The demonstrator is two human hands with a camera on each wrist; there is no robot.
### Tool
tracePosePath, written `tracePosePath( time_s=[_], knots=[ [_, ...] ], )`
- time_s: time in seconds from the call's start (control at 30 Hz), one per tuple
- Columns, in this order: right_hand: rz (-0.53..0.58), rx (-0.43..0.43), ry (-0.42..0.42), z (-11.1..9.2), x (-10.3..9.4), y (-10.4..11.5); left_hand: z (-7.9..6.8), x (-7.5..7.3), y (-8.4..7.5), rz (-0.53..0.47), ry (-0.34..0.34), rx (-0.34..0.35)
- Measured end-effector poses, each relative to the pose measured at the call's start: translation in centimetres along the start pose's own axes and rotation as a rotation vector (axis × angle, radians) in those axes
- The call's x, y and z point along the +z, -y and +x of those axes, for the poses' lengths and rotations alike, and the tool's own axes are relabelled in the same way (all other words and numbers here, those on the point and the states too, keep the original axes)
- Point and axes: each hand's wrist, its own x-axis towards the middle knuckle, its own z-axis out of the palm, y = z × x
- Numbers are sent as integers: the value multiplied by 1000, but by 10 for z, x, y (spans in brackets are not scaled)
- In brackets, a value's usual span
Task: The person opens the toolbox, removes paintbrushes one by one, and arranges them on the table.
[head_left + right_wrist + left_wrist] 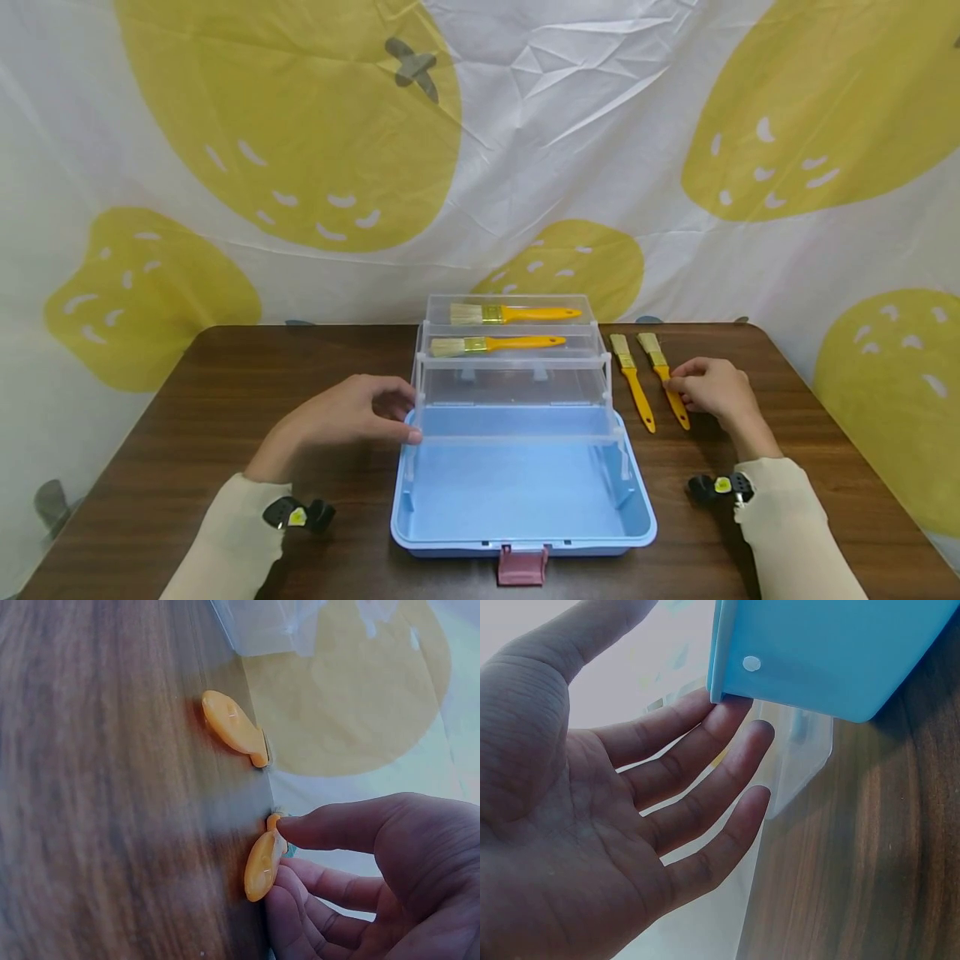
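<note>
My right hand (712,387) pinches the yellow handle of a paintbrush (680,408) at the table's right; in the right wrist view, thumb and fingers meet on that handle (262,866). Left of it lies a second paintbrush (637,396), bristles pointing away from me. A light-blue toolbox (517,483) stands opened in the middle, its bottom bare. My left hand (356,412) is at its rear left corner; in the left wrist view the fingers are loosely extended, fingertips touching the blue edge (718,682). Two paintbrushes, one rear (540,314) and one front (525,342), lie in the raised clear trays.
The clear tiered trays (517,363) rise at the toolbox's back, joined by side arms. A dusty-red latch (522,567) hangs at its front. Behind the brown wooden table (315,492) hangs a white cloth with yellow fruit prints (300,108).
</note>
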Motion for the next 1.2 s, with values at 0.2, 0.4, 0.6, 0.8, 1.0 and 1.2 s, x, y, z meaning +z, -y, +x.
tracePosePath(
  time_s=[0.2,0.4,0.6,0.8,1.0,1.2],
  knots=[
    [-27,-24,-31,-1,-2,3,0,0,0,0,-2,-5],
    [-79,-71,-72,-2,-5,12,0,0,-1,-1,-3,-3],
    [-101,-188,-78,-7,-9,29,0,0,-2,0,0,3],
    [-64,-278,-52,-22,-13,55,0,0,-1,-1,-4,-10],
    [-52,-327,-58,-40,-14,79,0,0,-1,0,-1,0],
    [-28,-371,-75,-57,-12,98,-1,0,-2,-2,0,-2]
  ],
)
